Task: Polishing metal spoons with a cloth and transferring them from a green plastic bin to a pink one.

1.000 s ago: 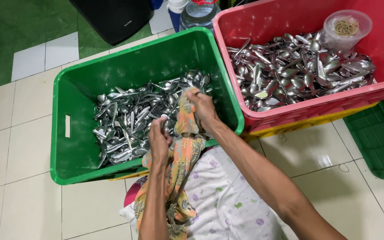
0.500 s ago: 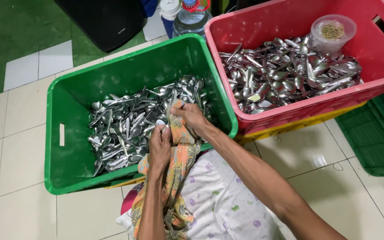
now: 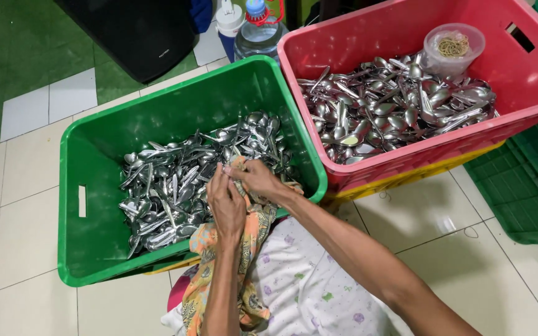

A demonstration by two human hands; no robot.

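Both my hands are bunched together over the near edge of a green crate [image 3: 88, 249] full of metal spoons [image 3: 175, 186]. My left hand [image 3: 226, 205] and my right hand [image 3: 258, 180] are closed on an orange patterned cloth [image 3: 250, 236] that hangs down over my lap. Whether a spoon is wrapped inside the cloth is hidden by my fingers. A red crate [image 3: 344, 37] to the right holds another heap of spoons [image 3: 393, 106].
A clear plastic tub of rubber bands [image 3: 453, 46] sits in the red crate's far corner. A yellow crate edge [image 3: 406, 177] shows under the red one. A dark green crate [image 3: 524, 193] lies at right. Bottles [image 3: 253, 28] and a black bin [image 3: 132, 31] stand behind.
My hands have drawn closer together on the cloth over the green crate's edge. The view has shifted so both crates sit lower and more to the left.
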